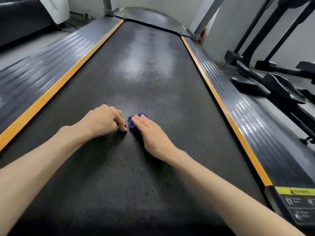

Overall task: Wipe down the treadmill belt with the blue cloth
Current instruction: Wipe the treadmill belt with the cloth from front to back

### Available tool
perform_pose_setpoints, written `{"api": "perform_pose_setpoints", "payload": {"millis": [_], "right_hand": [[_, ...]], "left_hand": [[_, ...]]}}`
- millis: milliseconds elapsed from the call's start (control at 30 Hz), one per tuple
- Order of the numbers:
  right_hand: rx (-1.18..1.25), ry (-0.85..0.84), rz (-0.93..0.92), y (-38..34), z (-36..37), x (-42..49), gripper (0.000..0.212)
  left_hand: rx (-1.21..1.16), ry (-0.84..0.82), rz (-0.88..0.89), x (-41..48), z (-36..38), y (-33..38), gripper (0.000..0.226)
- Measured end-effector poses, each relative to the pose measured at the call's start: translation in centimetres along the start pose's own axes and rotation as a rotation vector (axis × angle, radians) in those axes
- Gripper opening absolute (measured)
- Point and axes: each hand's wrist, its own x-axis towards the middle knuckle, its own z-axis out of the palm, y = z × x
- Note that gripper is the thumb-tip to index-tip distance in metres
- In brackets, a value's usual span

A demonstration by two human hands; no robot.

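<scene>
The dark textured treadmill belt (146, 68) runs away from me between two orange strips. A small bunched blue cloth (133, 125) lies on the belt near its middle. My right hand (150, 133) lies flat on top of the cloth with straight fingers, pressing it onto the belt; most of the cloth is hidden under the hand. My left hand (104, 120) rests on the belt just left of the cloth, fingers curled under and holding nothing. A pale, shiny patch shows on the belt farther ahead.
Ribbed grey side rails (42, 65) flank the belt on both sides. Grey uprights (107, 5) rise at the far end. Another black exercise machine (272, 79) stands to the right. A yellow warning label (296, 190) sits at the near right corner.
</scene>
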Motion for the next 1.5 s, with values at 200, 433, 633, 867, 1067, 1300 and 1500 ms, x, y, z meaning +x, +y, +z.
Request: {"api": "perform_pose_setpoints", "payload": {"millis": [200, 433, 633, 867, 1067, 1300, 1500], "right_hand": [[0.011, 0.058, 0.389, 9.4, -5.2, -1.7, 0.06], [0.143, 0.059, -0.007, 1.2, -3.5, -5.5, 0.03], [0.12, 0.122, 0.184, 8.5, -6.6, -5.5, 0.024], [0.046, 0.17, -0.013, 3.2, -4.5, -6.4, 0.024], [0.047, 0.176, 0.231, 9.6, -6.3, -6.4, 0.026], [0.038, 0.223, 0.15, 3.8, -5.3, -7.6, 0.028], [0.139, 0.109, 0.105, 4.6, -5.0, -10.8, 0.033]], "left_hand": [[-0.01, 0.017, 0.013, -0.2, 0.0, 0.0, 0.057], [0.04, 0.024, 0.017, 0.4, 0.1, 0.4, 0.05], [0.016, -0.018, 0.012, 0.4, 0.1, 0.2, 0.049], [0.069, -0.001, 0.002, 0.1, -0.3, 0.9, 0.054], [0.134, 0.032, -0.041, 0.6, -0.1, 1.8, 0.048], [0.255, 0.066, -0.04, 0.1, 0.3, 3.1, 0.029], [0.307, 0.088, 0.203, 0.5, 1.3, 5.5, 0.039]]}}
